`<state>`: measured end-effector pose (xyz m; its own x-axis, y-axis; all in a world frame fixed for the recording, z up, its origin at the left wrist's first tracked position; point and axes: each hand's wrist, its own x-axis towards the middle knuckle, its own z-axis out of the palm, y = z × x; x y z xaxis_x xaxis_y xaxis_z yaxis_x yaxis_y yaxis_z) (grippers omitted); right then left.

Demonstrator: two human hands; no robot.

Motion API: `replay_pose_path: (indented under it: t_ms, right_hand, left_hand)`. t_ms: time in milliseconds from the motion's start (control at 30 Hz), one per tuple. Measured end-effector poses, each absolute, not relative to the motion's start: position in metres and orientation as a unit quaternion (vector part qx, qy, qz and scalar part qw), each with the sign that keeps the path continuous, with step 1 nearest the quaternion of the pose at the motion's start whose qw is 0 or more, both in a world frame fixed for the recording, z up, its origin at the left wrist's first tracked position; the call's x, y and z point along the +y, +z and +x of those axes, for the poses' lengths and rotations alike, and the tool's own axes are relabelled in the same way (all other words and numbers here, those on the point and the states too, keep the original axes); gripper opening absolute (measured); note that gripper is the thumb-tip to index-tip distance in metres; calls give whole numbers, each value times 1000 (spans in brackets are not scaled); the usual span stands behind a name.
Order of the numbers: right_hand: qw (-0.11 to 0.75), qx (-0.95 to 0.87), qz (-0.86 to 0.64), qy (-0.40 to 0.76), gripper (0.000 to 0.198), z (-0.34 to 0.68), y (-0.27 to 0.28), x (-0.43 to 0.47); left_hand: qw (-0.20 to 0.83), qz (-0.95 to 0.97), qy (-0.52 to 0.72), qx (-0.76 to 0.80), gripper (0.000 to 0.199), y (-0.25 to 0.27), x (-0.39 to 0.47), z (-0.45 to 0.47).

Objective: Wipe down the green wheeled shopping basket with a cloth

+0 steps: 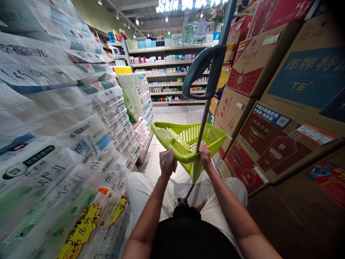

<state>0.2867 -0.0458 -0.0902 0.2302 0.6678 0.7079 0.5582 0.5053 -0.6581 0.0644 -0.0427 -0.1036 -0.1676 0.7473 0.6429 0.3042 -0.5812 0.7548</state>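
Observation:
A lime-green shopping basket [212, 138] with perforated sides stands in front of my knees, mounted on a grey metal pole [204, 118]. At the pole's upper part sits a dark blue-grey loop handle [188, 81]. My left hand [164, 171] is closed around a crumpled pinkish-grey cloth [169, 160], against the basket's near left rim. Closed fingers of my right hand [205, 157] grip the near rim of the basket beside the pole. A pale green flat piece [179, 140] lies across the basket's left inside.
Tall stacks of wrapped tissue packs [88, 93] line my left side, with yellow price tags [83, 226]. Stacked cartons [261, 136] crowd the right. Ahead, a tiled floor [172, 117] leads to shelves [167, 64] of small boxes and bottles.

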Motion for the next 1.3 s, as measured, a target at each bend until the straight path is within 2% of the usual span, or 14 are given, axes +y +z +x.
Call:
replay_pose_path:
  t_ms: [133, 267, 467, 600, 767, 1300]
  right_hand:
    - [617, -615, -489, 49, 45, 285, -89, -47]
    - [618, -617, -485, 48, 45, 284, -89, -46]
    - [614, -616, -490, 59, 47, 285, -85, -46]
    - [616, -611, -494, 53, 48, 284, -85, -45]
    - [607, -615, -501, 47, 50, 289, -86, -43]
    - [607, -610, -509, 18, 51, 269, -89, -29]
  left_hand:
    - [189, 600, 640, 441, 45, -71, -34, 47]
    - [188, 661, 602, 407, 45, -69, -52, 42]
    - [185, 659, 555, 472, 31, -53, -43, 31]
    - [205, 681, 539, 452, 27, -46, -48, 32]
    - [222, 727, 486, 431, 30, -39, -54, 27]
    - [348, 674, 528, 382, 40, -33, -10, 9]
